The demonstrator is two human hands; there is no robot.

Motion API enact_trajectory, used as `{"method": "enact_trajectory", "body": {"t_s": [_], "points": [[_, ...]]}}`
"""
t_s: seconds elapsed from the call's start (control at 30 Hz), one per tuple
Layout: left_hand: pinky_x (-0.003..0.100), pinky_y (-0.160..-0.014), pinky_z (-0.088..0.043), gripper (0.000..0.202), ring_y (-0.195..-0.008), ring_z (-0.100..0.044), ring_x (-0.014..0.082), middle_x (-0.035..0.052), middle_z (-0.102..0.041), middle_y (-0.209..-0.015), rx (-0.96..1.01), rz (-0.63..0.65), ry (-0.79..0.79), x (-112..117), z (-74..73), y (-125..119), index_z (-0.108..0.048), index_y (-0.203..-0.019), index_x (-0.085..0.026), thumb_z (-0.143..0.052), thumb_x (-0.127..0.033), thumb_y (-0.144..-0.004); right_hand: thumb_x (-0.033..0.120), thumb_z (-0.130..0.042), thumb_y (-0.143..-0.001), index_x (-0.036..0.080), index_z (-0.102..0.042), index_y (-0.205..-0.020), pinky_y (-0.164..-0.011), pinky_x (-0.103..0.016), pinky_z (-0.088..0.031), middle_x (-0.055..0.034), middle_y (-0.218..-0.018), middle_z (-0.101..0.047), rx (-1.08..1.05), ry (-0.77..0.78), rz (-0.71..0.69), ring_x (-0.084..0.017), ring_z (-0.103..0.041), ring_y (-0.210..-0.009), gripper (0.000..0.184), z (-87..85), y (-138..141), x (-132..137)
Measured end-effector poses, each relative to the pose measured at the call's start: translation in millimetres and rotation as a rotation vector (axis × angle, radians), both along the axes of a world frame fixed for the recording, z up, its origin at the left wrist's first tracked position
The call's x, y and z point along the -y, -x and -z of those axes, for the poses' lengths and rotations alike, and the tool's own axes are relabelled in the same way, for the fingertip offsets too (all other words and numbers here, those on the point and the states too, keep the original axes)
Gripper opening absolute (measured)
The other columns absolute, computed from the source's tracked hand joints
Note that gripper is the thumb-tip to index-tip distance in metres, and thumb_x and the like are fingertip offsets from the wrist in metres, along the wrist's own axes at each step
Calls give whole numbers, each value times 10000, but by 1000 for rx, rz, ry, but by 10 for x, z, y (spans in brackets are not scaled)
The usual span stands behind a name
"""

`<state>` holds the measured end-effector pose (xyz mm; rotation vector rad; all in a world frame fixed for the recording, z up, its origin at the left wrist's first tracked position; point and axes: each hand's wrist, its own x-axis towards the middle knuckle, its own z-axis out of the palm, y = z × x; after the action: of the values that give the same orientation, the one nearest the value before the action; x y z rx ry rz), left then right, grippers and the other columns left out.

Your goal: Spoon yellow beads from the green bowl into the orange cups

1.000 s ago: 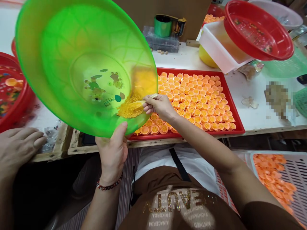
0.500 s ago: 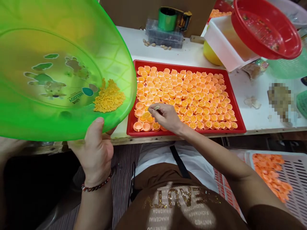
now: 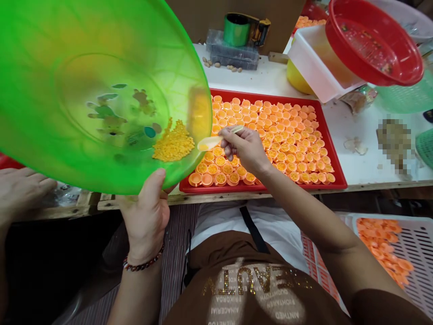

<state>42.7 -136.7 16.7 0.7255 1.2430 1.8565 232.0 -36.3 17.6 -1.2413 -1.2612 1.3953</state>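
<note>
— What do the two hands hold?

— The left hand grips the near rim of one green basin, thumb pressed on the inside of the rim, the other fingers hidden under it. The basin is tilted and held up in the air over the left end of the table. One small heap of yellow pellets lies at its lowest side, just above the thumb.

— And the right hand?

— The right hand pinches one small pale spoon between thumb and fingers. The bowl of the spoon points to the basin and is just beside its rim, above the left part of the tray.

— How many trays are there?

— One red tray, at the front edge of the table. It is full of little orange cups in rows, too many for me to count exactly. Many of them have yellow filling inside.

— Other things?

— One red bowl rests on one white tub at the far right corner. One green tape roll stands at the back edge. Another person's hand lies at the left front edge.
</note>
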Motion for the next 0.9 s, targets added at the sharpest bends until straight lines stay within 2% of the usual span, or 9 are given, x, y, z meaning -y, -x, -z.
{"method": "enact_trajectory", "body": {"t_s": [0.1,0.17,0.23,0.4,0.5,0.6,0.73,0.83,0.9], "points": [[540,-1148,-503,489,-1311,-626,289,38,-692,-1366,69,72,70,6,-6,-74,-736,-1165,-281,-866,-193,-702,328,-639,-985,201,-698,-938,-593,-249,-544,-32,-860,-709,240,-306,24,-118,-643,-683,147,-48,55,-134],[521,-1175,-482,477,-1311,-627,286,42,-704,-1341,78,85,97,1,2,-114,-731,-1151,-266,-874,-218,-699,281,-659,-969,198,-708,-922,-651,-263,-564,-37,-907,-719,332,-406,10,-134,-667,-751,107,-9,106,-177],[519,-1178,-484,473,-1323,-619,287,40,-702,-1341,47,92,80,-9,11,-149,-718,-1159,-271,-873,-243,-713,269,-670,-963,193,-708,-909,-629,-256,-566,-23,-850,-711,295,-343,-24,-131,-669,-713,101,57,174,-167],[492,-1186,-488,440,-1343,-607,291,47,-689,-1353,-25,95,33,-27,30,-205,-713,-1134,-266,-881,-271,-727,266,-750,-935,162,-644,-807,-449,-195,-513,16,-641,-663,-76,191,-69,-90,-609,-501,196,127,348,-54],[476,-1144,-533,424,-1319,-624,303,60,-693,-1347,-14,96,34,-26,35,-187,-723,-1103,-249,-890,-267,-714,195,-752,-931,146,-633,-773,-439,-153,-498,20,-612,-665,-227,364,-53,-64,-597,-481,204,64,345,-28],[472,-1080,-586,421,-1307,-632,303,41,-682,-1371,4,64,32,-15,33,-112,-733,-1090,-265,-888,-226,-700,152,-684,-966,139,-658,-799,-445,-133,-488,31,-609,-663,-283,385,-53,-46,-581,-473,170,-17,225,12],[465,-958,-658,446,-1325,-616,296,0,-656,-1411,-31,-28,4,2,29,43,-726,-1136,-303,-856,-194,-724,276,-745,-927,157,-687,-841,-452,-153,-491,20,-662,-680,-204,331,-96,-59,-598,-512,158,-35,14,162],[482,-904,-682,420,-1328,-613,304,-27,-649,-1413,-50,-50,11,9,24,137,-726,-1124,-341,-841,-186,-751,384,-757,-901,172,-673,-828,-453,-199,-502,9,-693,-670,-66,198,-141,-85,-611,-525,240,58,-75,318],[491,-894,-687,394,-1315,-622,311,-29,-651,-1406,-48,-53,7,9,19,166,-736,-1094,-341,-833,-165,-755,393,-699,-937,179,-669,-823,-483,-223,-511,-3,-748,-684,66,22,-197,-88,-613,-531,245,141,-99,410]]}}
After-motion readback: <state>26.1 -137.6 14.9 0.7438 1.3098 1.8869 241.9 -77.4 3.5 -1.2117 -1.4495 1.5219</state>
